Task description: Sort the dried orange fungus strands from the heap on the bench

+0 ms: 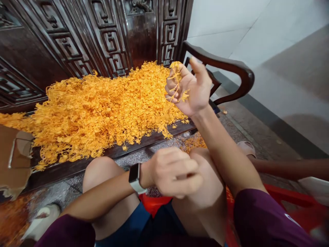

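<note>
My right hand (192, 90) is raised in front of the bench's right end, palm turned up. Its fingers curl around a few thin orange strands (176, 76) with small spiky ends, while the thumb stands apart. Above my right knee is my left hand (176, 171), slightly blurred, with fingers curled in and a watch on the wrist. Whatever its fingers may hold is hidden. A large heap of the same orange stringy pieces (102, 113) covers the bench beyond both hands.
The dark wooden bench (151, 139) has a carved back and a curved armrest (239, 67). A torn cardboard box (15, 157) stands at left. More orange pieces (195, 141) lie on the floor. Another person's limb (285, 168) and a red plastic stool (290, 197) are at right.
</note>
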A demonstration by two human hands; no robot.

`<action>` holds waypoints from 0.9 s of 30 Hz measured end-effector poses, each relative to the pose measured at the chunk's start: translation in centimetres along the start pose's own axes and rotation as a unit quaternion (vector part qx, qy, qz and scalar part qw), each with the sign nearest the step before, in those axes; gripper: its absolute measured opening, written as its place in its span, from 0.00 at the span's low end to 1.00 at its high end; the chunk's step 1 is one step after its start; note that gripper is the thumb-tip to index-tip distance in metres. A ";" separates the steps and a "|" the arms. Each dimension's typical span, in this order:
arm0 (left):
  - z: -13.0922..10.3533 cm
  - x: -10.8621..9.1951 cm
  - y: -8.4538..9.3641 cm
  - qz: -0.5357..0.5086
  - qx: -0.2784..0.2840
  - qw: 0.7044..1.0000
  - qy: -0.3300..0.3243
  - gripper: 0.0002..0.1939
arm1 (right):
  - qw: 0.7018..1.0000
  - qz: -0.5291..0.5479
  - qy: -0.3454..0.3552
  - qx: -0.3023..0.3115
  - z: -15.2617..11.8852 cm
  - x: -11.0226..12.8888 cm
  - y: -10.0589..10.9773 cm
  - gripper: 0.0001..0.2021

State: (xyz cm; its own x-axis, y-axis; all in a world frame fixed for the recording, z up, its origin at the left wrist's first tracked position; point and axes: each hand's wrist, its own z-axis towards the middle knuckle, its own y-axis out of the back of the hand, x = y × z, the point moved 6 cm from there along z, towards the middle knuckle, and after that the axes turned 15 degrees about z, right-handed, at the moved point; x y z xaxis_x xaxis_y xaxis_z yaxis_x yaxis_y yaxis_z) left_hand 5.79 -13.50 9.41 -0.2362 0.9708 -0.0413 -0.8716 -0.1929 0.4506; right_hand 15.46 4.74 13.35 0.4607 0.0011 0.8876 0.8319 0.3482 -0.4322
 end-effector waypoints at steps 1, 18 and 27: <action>0.2 1.5 1.0 0.010 -0.023 0.998 0.063 0.06 | 1.000 0.005 -0.001 0.009 -0.2 0.1 -0.3 0.29; -4.1 14.5 0.4 -0.229 -0.244 0.732 0.594 0.14 | 0.998 -0.016 -0.043 0.052 -0.2 -5.9 -2.9 0.19; -4.7 15.4 1.4 -0.204 -0.302 0.715 0.596 0.14 | 0.996 -0.049 0.071 0.007 -1.2 -5.3 -4.1 0.17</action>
State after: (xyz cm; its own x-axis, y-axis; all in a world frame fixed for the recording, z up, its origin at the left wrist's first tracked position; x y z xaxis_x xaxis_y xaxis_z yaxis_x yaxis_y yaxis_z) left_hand -1.04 0.57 5.21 0.2058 0.2212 -0.9533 -0.9141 -0.3043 -0.2680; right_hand 9.92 2.21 10.24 0.4163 -0.1653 0.8941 0.8715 0.3528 -0.3406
